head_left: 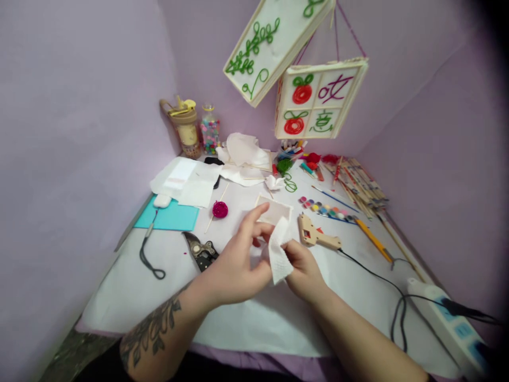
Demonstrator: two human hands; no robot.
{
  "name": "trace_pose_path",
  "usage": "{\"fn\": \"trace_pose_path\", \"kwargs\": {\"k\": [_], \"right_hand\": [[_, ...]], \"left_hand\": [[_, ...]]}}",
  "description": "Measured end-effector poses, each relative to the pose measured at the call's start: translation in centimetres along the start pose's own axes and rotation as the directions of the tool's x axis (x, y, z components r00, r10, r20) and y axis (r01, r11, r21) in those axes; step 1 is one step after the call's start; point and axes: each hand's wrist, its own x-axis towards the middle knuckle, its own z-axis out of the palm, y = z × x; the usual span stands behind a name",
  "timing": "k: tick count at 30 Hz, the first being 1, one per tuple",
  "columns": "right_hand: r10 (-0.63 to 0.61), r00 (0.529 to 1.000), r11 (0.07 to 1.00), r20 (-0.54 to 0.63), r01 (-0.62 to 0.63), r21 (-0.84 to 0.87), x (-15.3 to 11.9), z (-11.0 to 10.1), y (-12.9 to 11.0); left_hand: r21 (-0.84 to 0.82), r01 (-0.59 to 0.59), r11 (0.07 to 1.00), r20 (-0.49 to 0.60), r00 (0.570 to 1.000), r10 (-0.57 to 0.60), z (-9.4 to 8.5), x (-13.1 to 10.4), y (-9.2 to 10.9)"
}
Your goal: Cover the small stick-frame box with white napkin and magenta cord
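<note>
1. White tissue (280, 257): located between the two hands, above the worktop (246, 329), crumpled and standing roughly upright.
2. Right hand (305, 269): fingers closed on the tissue at its right side, tips partly hidden behind it.
3. Left hand (234, 265): index finger extended, the others curled, a gap between them and the thumb; the thumb is at the tissue's left edge. Whether these fingers grip it, I cannot tell.
4. Small frame (285, 208): lying just beyond the hands, partly covered by them.
5. Glue gun (318, 234): lying beyond the right hand, cord attached.
6. Pruning shears (199, 249): beside the left hand, partly hidden.
</note>
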Motion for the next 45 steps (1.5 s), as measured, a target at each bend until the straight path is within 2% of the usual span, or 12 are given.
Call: {"fn": "trace_pose_path", "kwargs": {"k": [3,5,10,15,21,26,28,32,34,36,40,45], "right_hand": [[-0.057,0.976,0.986,-0.209,0.022,-0.168,0.1,-0.5,0.1],[-0.161,0.953,0.927,-0.257,0.057,-0.369,0.3,-1.0,0.1],[-0.323,0.941,0.645,-0.102,0.14,-0.751,0.4,-2.0,0.0],[-0.273,0.962,0.586,-0.005,0.162,-0.794,0.4,-2.7,-0.4],[-0.18,0.982,0.72,0.046,0.164,-0.674,0.5,-4.3,-1.2],[-0.172,0.949,0.906,-0.262,0.048,-0.42,0.4,-4.5,-1.5],[-0.104,0.936,0.951,-0.337,-0.006,-0.309,0.7,-4.4,-1.4],[0.202,0.967,0.975,-0.153,-0.213,-0.059,1.4,-4.6,-1.2],[0.345,0.938,0.938,-0.041,-0.342,0.058,1.6,-4.7,-1.0],[0.43,0.902,0.898,-0.019,-0.426,0.112,1.7,-4.8,-0.9],[0.467,0.883,0.88,-0.039,-0.46,0.122,1.5,-4.7,-1.0],[0.45,0.892,0.885,-0.036,-0.44,0.149,1.6,-4.4,-1.3]], "left_hand": [[-0.301,0.001,0.953,0.025,1.0,0.007,-0.2,0.1,-0.7],[-0.461,0.061,0.886,0.061,0.997,-0.037,0.3,0.4,-1.3],[-0.479,0.243,0.844,-0.038,0.954,-0.296,2.4,1.4,-2.3],[-0.501,0.307,0.809,-0.133,0.896,-0.423,2.4,2.1,-2.5],[-0.597,0.32,0.736,-0.201,0.829,-0.523,1.0,2.6,-2.1],[-0.593,0.383,0.708,-0.092,0.842,-0.532,0.7,2.4,-1.9],[-0.549,0.437,0.712,-0.009,0.849,-0.528,0.8,2.2,-1.9],[-0.497,0.496,0.712,0.131,0.854,-0.503,1.2,1.9,-1.9],[-0.509,0.505,0.697,0.142,0.848,-0.511,1.5,1.9,-1.9],[-0.54,0.492,0.683,0.11,0.846,-0.522,1.7,2.0,-1.8],[-0.579,0.45,0.68,0.025,0.844,-0.536,1.9,2.1,-1.8],[-0.568,0.456,0.685,0.034,0.844,-0.535,1.9,2.2,-1.9]]}}
